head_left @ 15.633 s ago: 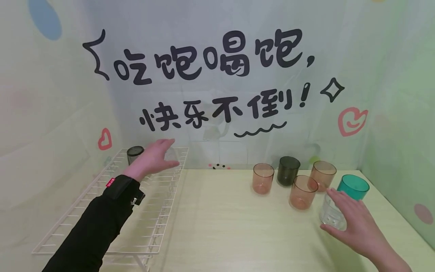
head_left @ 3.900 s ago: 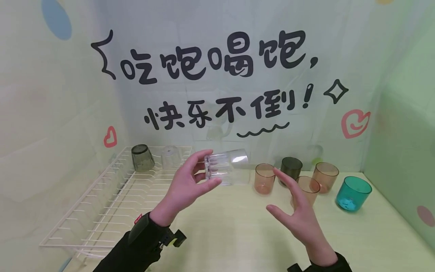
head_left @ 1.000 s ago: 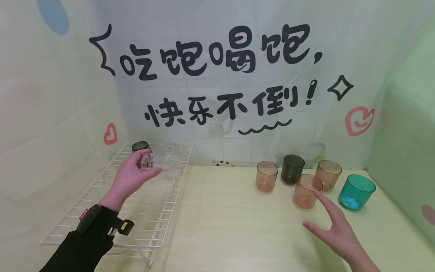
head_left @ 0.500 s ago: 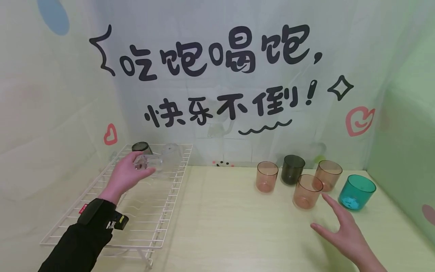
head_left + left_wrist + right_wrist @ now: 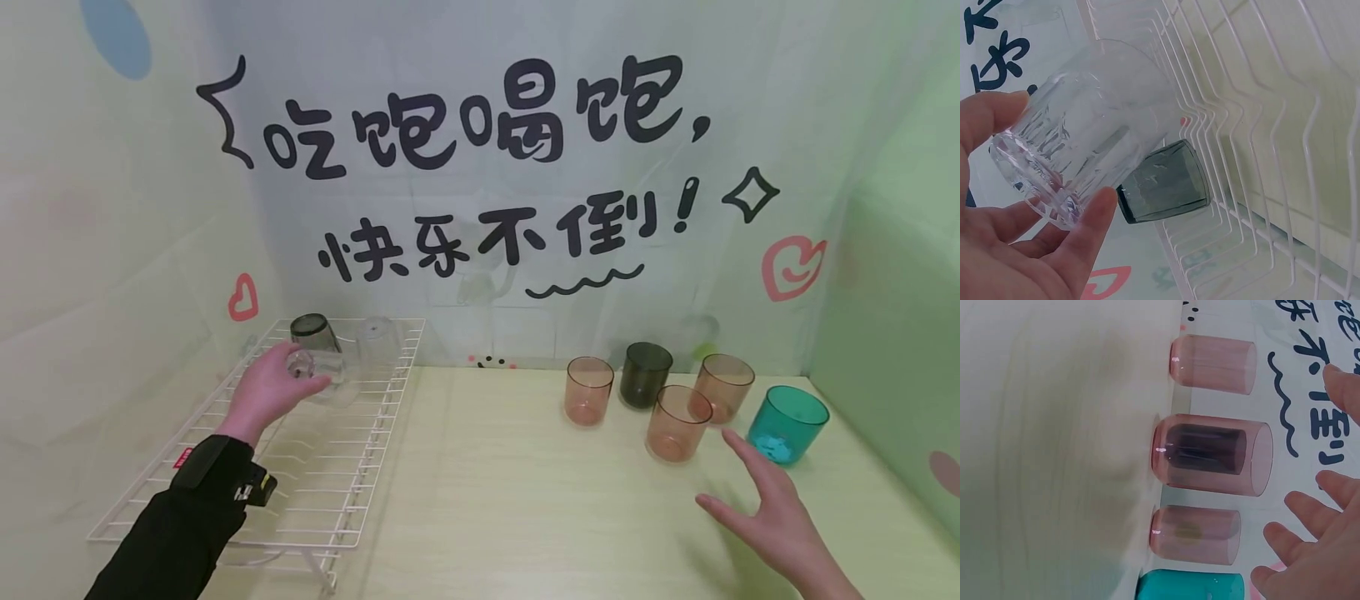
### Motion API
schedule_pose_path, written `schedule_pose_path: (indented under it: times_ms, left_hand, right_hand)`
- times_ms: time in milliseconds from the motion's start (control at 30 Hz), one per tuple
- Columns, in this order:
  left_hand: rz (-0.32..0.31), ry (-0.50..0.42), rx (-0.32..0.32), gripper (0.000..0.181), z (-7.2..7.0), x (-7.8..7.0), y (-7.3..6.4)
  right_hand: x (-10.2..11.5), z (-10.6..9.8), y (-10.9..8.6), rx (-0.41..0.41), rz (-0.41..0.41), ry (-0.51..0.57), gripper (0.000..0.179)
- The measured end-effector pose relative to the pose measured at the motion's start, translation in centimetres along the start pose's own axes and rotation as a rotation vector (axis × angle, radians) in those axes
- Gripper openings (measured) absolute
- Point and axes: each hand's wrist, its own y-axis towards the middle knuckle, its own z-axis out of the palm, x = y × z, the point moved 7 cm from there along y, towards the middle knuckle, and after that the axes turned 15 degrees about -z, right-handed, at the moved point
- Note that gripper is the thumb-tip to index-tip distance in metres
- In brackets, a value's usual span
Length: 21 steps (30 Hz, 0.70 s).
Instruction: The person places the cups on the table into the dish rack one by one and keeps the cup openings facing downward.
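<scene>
My left hand point(image 5: 266, 387) grips a clear glass point(image 5: 1100, 106) around its ribbed base, with the thumb and fingers spread on either side. The glass lies tilted, mouth pointing away from the palm, over the white wire rack point(image 5: 300, 546). Just behind it, a dark grey glass point(image 5: 313, 332) stands upside down on the rack. Another clear glass point(image 5: 378, 337) is upside down to its right. My right hand point(image 5: 776, 517) holds nothing; its fingers are spread in front of a pink cup point(image 5: 675, 429) and a teal cup point(image 5: 787, 425).
Two more pink cups, one at the left point(image 5: 588, 392) and one at the back point(image 5: 726, 387), stand upright on the pale table point(image 5: 525, 500). A dark cup point(image 5: 647, 375) is between them. A printed cloth point(image 5: 480, 167) hangs behind, with side panels left and right.
The clear glass, earlier on the table by the right hand, has come to the rack in my left hand. Lately that hand edges left and nearer; the right hand drifts right and nearer.
</scene>
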Motion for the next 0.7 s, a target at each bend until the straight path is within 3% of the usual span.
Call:
schedule_pose_path:
  times_ms: [300, 700]
  left_hand:
    - [-0.108, 0.051, -0.021, 0.085, 0.3, 2.1, 1.1]
    - [-0.082, 0.178, -0.129, 0.075, -0.1, 3.3, 2.4]
  right_hand:
    - [-0.4, -0.1, -0.1, -0.022, -0.068, -0.08, 0.085]
    - [-0.9, -0.6, -0.1, -0.025, -0.103, -0.143, 0.085]
